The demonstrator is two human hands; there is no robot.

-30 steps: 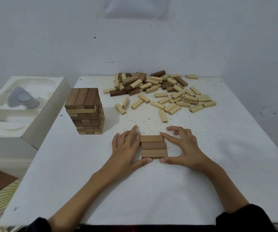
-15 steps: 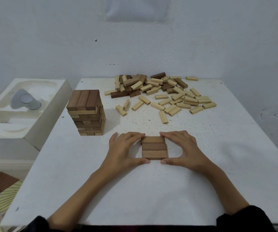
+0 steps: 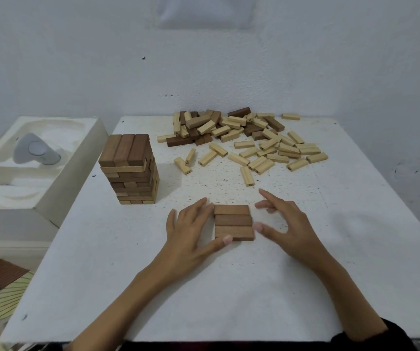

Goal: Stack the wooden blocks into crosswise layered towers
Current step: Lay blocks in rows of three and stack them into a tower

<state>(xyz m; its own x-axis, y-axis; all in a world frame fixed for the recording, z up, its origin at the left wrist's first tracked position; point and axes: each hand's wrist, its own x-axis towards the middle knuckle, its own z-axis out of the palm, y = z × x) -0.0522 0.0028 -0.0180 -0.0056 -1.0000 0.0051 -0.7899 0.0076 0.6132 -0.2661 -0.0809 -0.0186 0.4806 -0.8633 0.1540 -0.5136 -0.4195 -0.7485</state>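
Observation:
Three dark wooden blocks (image 3: 233,222) lie side by side as one flat layer near the middle of the white table (image 3: 229,287). My left hand (image 3: 191,231) rests against the layer's left side, fingers straight and thumb at its front corner. My right hand (image 3: 285,224) hovers just right of the layer with spread fingers, its thumb tip near the right edge. A finished tower (image 3: 130,169) of crosswise light and dark layers stands at the left. A loose pile of light and dark blocks (image 3: 242,138) lies at the back.
A white moulded tray (image 3: 39,163) holding a grey object (image 3: 35,153) sits beside the table's left edge. A white wall rises right behind the table. Patterned floor shows at the lower left.
My right hand has lifted off the three-block layer and drawn back to the right, fingers spreading. My left hand stays against the layer's left side.

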